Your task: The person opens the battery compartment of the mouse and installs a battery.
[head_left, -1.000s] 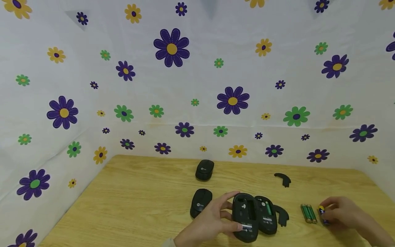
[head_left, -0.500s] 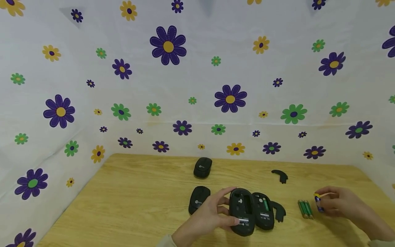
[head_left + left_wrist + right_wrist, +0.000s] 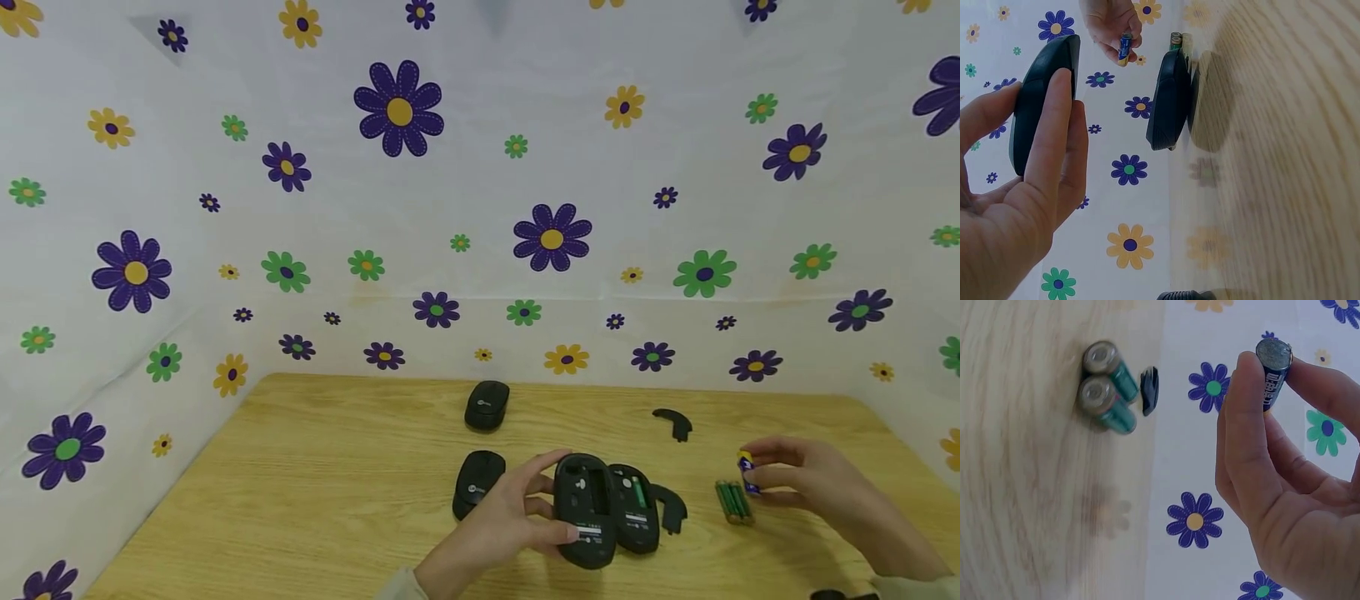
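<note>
**My left hand (image 3: 516, 518) gripping a raised mouse (image 3: 586, 512), my right hand (image 3: 820, 483) pinching a blue-and-yellow battery (image 3: 747, 472)**

A wood-grain table (image 3: 337, 475) is spreading out below my hands, its streaks running mostly side to side. Past its far edge, at twelve o'clock, a white flowered cloth (image 3: 480, 158) is hanging as a wall and wrapping round the sides at nine and three, purple, yellow and green blooms dotting it.

With the raised mouse as clock centre, I am counting four black mice: two showing their undersides, two sitting right way up. My left hand, at eight o'clock, is curling thumb and fingers round the raised mouse, whose battery bay is gaping. Just beside it at three, an upturned mouse (image 3: 637, 535) is lying, one green battery (image 3: 639, 492) sitting in its bay.

Two black covers are lying loose; the near cover (image 3: 673, 512) is resting right by the upturned mouse, also toward three. Farther along three, two loose green batteries (image 3: 733, 502) are lying side by side, and near them my right hand is holding the blue-and-yellow battery above the table. At ten, the near upright mouse (image 3: 478, 482) is resting beyond my left hand. Farther off, the far cover (image 3: 678, 425) is lying at one, and the far upright mouse (image 3: 486, 406) is sitting at eleven.
</note>
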Available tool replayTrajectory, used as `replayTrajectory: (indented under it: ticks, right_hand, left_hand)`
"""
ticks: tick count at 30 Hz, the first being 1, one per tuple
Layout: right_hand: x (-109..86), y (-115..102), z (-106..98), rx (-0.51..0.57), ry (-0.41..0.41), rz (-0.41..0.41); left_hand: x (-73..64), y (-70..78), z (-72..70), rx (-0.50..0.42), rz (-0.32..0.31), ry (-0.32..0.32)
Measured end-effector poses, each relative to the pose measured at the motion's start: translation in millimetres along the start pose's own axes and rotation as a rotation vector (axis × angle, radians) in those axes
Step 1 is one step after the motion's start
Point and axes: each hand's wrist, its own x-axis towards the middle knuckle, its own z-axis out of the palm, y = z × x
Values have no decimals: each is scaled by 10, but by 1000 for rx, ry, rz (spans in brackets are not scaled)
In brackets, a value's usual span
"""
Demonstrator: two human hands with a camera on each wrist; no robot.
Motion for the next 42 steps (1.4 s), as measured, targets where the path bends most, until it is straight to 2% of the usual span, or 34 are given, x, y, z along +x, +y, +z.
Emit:
replayTrajectory:
  ticks: [10,20,30,42]
  right_hand:
    - [-29,-157,155,26,-13,-73]
    - [-61,-318,305,15,10,-117]
    - [-126,-477,467,30,-2,-169]
    - [-125,-621,677,106,-11,-219]
  left_hand:
    - [-9,17,-6,3,14,-4]
    - [-12,36,10,1,29,-7]
    - [9,16,39,-16,22,-25]
    - [19,27,74,-22,40,-31]
